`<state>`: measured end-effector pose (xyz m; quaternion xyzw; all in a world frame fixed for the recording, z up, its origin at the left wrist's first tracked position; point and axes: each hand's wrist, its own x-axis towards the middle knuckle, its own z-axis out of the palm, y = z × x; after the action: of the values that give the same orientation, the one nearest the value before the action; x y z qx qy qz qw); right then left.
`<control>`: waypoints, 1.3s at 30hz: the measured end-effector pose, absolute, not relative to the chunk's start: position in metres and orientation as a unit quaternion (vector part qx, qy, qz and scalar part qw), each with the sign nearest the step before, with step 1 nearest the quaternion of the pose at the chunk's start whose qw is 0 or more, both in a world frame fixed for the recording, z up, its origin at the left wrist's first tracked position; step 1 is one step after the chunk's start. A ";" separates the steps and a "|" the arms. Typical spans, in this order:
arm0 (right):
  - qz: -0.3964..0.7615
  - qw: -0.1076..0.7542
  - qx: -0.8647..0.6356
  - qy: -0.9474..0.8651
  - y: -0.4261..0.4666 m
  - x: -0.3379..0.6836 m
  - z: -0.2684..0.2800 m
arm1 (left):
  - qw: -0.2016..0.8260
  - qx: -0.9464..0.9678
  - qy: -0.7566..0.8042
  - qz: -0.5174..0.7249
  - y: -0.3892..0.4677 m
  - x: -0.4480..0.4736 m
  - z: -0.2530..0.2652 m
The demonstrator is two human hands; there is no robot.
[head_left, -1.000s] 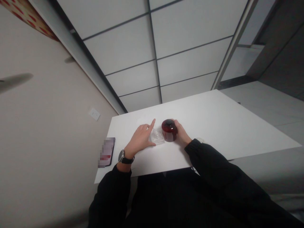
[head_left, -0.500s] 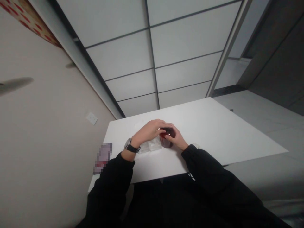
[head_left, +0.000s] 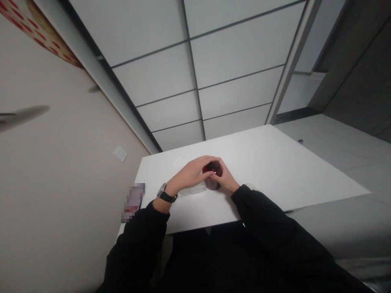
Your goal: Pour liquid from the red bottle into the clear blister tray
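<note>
A dark red, shiny, rounded container [head_left: 213, 184] stands on the white table [head_left: 259, 162], between my two hands. My left hand [head_left: 197, 169], with a watch at its wrist, curves around the container's far left side, its thumb on the upper part. From the right, my right hand [head_left: 226, 177] wraps the container, its thumb meeting the left thumb at the front of the top. The far fingers of both hands are partly hidden. Beside the container, under my left hand, lies a clear or whitish plastic piece [head_left: 198, 188], partly covered.
At the table's left edge is a blurred-out flat item [head_left: 133, 201]. A pale object [head_left: 252, 186] shows partly behind my right sleeve. A wall with a socket [head_left: 120, 154] borders the left, and a panelled white sliding door [head_left: 171, 73] stands behind the table.
My left thumb has come down over the container's top to meet the right thumb. Both hands have closed more tightly around it, and the view has shifted slightly.
</note>
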<state>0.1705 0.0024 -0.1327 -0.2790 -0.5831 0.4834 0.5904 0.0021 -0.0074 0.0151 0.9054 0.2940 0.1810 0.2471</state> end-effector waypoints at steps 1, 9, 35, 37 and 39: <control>0.486 0.589 -0.278 -0.583 0.002 0.170 -0.132 | 0.231 0.908 0.302 0.175 -0.009 0.000 0.018; 0.483 0.586 -0.292 -0.581 0.002 0.171 -0.130 | 0.051 0.912 0.404 0.043 0.001 0.014 0.025; 0.523 0.505 -0.361 -0.584 -0.015 0.180 -0.114 | 0.239 0.937 0.248 -0.061 0.146 0.034 -0.048; 0.525 0.513 -0.362 -0.574 -0.017 0.179 -0.114 | 0.260 0.940 0.216 -0.054 0.153 0.033 -0.056; 0.522 0.519 -0.364 -0.570 -0.019 0.180 -0.114 | 0.281 0.939 0.193 -0.046 0.161 0.031 -0.065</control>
<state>0.1797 -0.0194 -0.1138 -0.3642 -0.5705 0.5223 0.5188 0.0313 0.1608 -0.0653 0.9391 0.1925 -0.0465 0.2808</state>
